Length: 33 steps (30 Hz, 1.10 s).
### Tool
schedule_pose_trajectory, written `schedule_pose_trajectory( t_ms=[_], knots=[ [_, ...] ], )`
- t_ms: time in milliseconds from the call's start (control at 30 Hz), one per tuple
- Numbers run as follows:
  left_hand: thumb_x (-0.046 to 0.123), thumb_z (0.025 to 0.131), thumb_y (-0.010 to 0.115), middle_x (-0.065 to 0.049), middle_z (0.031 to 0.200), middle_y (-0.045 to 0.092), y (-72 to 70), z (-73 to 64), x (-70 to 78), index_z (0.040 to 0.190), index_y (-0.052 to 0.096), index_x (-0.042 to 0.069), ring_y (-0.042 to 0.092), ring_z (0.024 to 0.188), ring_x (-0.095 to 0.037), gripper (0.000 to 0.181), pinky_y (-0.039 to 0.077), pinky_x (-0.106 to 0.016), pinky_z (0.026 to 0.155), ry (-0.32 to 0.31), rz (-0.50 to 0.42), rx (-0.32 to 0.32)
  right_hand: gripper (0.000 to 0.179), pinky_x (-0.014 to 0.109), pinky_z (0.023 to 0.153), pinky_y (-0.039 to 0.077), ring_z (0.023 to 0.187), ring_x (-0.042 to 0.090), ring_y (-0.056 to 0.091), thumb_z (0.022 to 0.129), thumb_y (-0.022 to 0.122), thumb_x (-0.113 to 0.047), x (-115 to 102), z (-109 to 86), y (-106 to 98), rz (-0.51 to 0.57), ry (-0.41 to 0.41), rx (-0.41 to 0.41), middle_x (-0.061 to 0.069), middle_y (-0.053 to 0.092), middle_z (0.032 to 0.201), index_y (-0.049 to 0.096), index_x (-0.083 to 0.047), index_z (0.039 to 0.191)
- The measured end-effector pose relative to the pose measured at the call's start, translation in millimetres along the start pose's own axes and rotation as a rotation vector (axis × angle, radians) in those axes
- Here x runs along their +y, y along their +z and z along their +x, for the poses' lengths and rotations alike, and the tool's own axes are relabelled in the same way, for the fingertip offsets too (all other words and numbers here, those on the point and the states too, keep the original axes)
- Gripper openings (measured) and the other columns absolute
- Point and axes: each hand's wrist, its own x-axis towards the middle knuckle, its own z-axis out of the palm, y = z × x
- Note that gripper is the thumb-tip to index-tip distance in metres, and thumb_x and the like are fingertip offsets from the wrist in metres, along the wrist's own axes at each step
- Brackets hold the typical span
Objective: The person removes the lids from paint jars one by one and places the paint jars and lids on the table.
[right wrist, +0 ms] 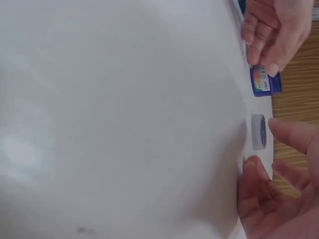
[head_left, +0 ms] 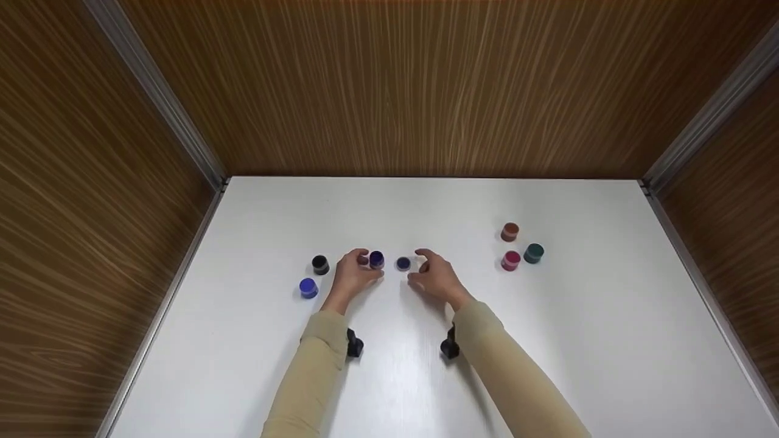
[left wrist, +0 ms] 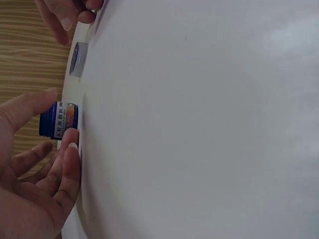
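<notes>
A small dark-blue paint jar (head_left: 377, 260) with a printed label stands upright on the white table, its threaded neck bare in the left wrist view. My left hand (head_left: 354, 275) is around it, fingers loosely spread; thumb and fingertips lie close against the jar (left wrist: 65, 121), and firm contact is unclear. To its right lies a flat round cap (head_left: 403, 263), pale at the side and dark blue on top. Around the cap (right wrist: 258, 132) my right hand (head_left: 437, 278) is spread, thumb and fingers apart from it, nothing held.
Left of my left hand stand a black jar (head_left: 320, 264) and a bright blue jar (head_left: 308, 288). Farther right are a brownish-red jar (head_left: 510, 232), a pink-red jar (head_left: 510, 260) and a green jar (head_left: 534, 253). Wood-grain panels (head_left: 389, 91) wall the table's back and sides.
</notes>
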Motion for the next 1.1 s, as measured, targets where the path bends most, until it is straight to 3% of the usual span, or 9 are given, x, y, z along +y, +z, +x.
schedule_pose_trajectory(
  t_ms=[133, 333, 633, 867, 1100],
  knots=[
    [0.010, 0.078, 0.082, -0.018, 0.120, 0.060, -4.4, -8.0, -0.9, 0.135, 0.051, -0.002, 0.062, 0.103, -0.028, 0.066, 0.050, -0.038, 0.089, -0.034, -0.041, -0.054, 0.068, 0.032, 0.067, 0.053, 0.076, 0.019, 0.059, 0.089, 0.072, -0.014, 6, -7.3, -8, 0.094, 0.003, -0.066, 0.009, 0.059, 0.098, 0.040, -0.008, 0.149],
    [0.015, 0.079, 0.082, -0.018, 0.131, 0.055, -8.3, -22.0, 0.8, 0.142, 0.045, 0.001, 0.060, 0.109, -0.029, 0.075, 0.049, -0.041, 0.091, -0.045, -0.019, -0.108, 0.068, 0.035, 0.073, 0.055, 0.087, 0.021, 0.059, 0.091, 0.071, -0.013, 18, -21.3, -21, 0.175, -0.007, -0.143, 0.011, 0.058, 0.107, 0.038, -0.009, 0.150],
    [0.015, 0.079, 0.081, -0.020, 0.125, 0.055, -5.9, -43.3, 8.1, 0.136, 0.051, -0.001, 0.060, 0.103, -0.029, 0.066, 0.051, -0.040, 0.083, 0.042, -0.001, -0.102, 0.059, 0.039, 0.077, 0.054, 0.091, 0.025, 0.061, 0.092, 0.070, -0.021, 34, -47.4, -47, 0.200, 0.004, -0.211, 0.011, 0.058, 0.112, 0.045, -0.008, 0.144],
    [0.016, 0.081, 0.080, -0.020, 0.123, 0.056, 6.9, -56.1, 17.1, 0.129, 0.056, 0.000, 0.060, 0.104, -0.030, 0.056, 0.053, -0.039, 0.082, 0.094, -0.049, -0.136, 0.053, 0.042, 0.078, 0.054, 0.093, 0.030, 0.062, 0.094, 0.069, -0.022, 54, -63.9, -67, 0.234, 0.015, -0.170, 0.014, 0.060, 0.113, 0.050, -0.002, 0.139],
    [0.016, 0.082, 0.080, -0.019, 0.120, 0.058, 24.8, -68.2, 25.3, 0.127, 0.057, 0.000, 0.061, 0.101, -0.028, 0.053, 0.053, -0.037, 0.080, 0.135, -0.079, -0.179, 0.048, 0.036, 0.075, 0.054, 0.091, 0.024, 0.063, 0.094, 0.068, -0.019, 72, -79.6, -87, 0.134, 0.010, -0.057, 0.014, 0.061, 0.111, 0.051, 0.000, 0.136]
  ],
)
